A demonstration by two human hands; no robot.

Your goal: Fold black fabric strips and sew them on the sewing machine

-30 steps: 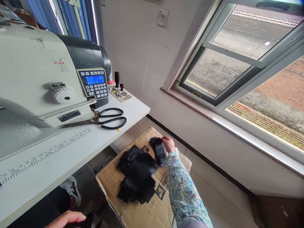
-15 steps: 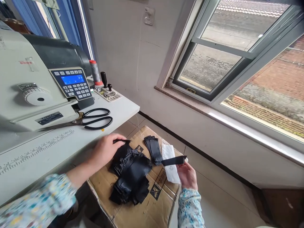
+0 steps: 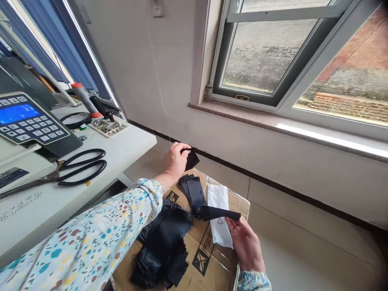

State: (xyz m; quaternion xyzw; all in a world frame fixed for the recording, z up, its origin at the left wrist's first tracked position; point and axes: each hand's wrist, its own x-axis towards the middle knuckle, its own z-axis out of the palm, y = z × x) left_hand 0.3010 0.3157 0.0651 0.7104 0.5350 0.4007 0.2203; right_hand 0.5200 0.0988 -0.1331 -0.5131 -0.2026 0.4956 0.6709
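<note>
Moved wallward, left hand (image 3: 177, 159) pinches black piece (image 3: 192, 160), perhaps cloth; right hand (image 3: 247, 244) grips strip (image 3: 220, 213).

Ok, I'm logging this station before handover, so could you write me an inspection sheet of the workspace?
Surface: cardboard box, scuffed and taped, beside a white table.
Job's things: a large pile and a small fanned pile of black pieces on the box.
Clutter: white packet on the box; scissors, parts tray and thread spool on the table.
Grippers: left hand holds a black piece; right hand holds a black strip by one end.
Cables: nothing seen for certain; a thin pale thread hangs by the wall.
Surroundings: window, blue curtain, wall socket.
</note>
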